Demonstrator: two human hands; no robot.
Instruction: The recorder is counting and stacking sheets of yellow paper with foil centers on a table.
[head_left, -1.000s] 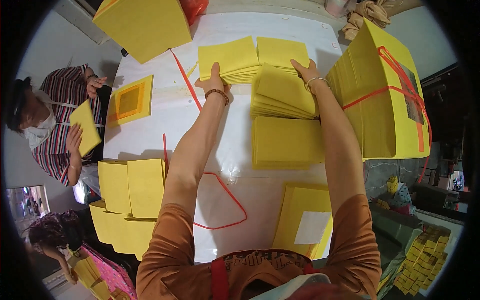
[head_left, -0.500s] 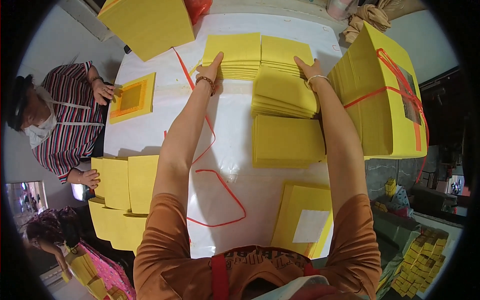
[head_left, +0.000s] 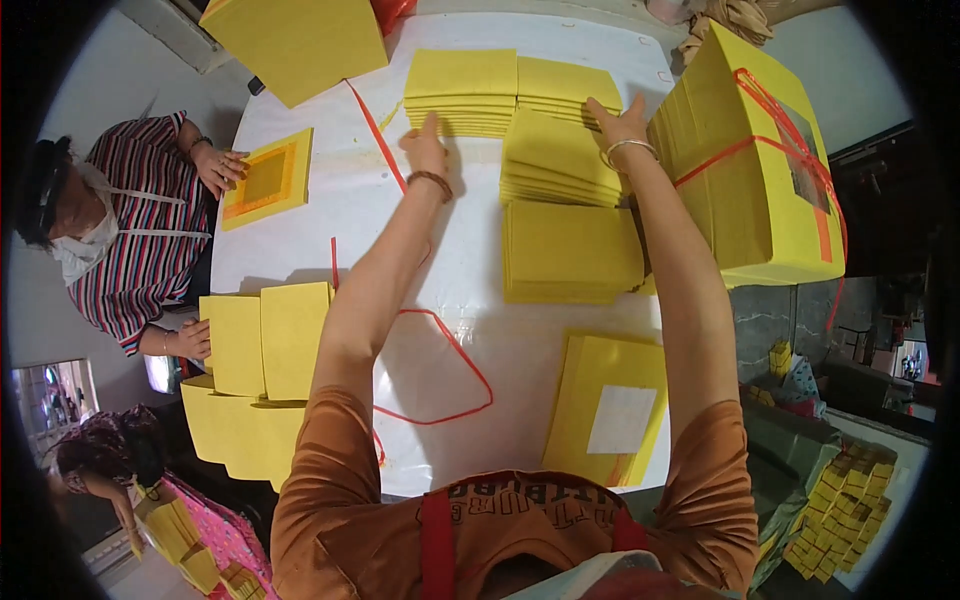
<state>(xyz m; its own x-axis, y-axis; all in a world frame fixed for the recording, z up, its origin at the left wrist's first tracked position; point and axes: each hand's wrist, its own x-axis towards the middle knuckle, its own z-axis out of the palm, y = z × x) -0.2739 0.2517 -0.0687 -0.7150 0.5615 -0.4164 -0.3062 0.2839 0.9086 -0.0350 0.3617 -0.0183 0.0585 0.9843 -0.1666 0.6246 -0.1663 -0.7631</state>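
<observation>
Two stacks of flat yellow paper pieces lie side by side at the far middle of the table, a left stack (head_left: pixel 460 85) and a right stack (head_left: pixel 567 85). My left hand (head_left: pixel 427 152) is at the near edge of the left stack, fingers apart, with nothing seen in it. At the near right corner of the right stack is my right hand (head_left: pixel 622 122), thumb and fingers spread. Closer to me are a fanned yellow stack (head_left: pixel 562 155) and a squarer yellow stack (head_left: pixel 572 250), both beside my right forearm.
A tall yellow bundle tied with red ribbon (head_left: pixel 745 170) stands at the right. Loose red ribbon (head_left: pixel 470 375) curls on the white table (head_left: pixel 450 260). Nearer lies a yellow pile with a white label (head_left: pixel 622 420). At the left a co-worker's hand (head_left: pixel 215 165) touches a yellow panel (head_left: pixel 285 195).
My left hand has come off the left stack's side and moved down toward its near edge. My right hand stays by the right stack. The whole view has shifted slightly.
</observation>
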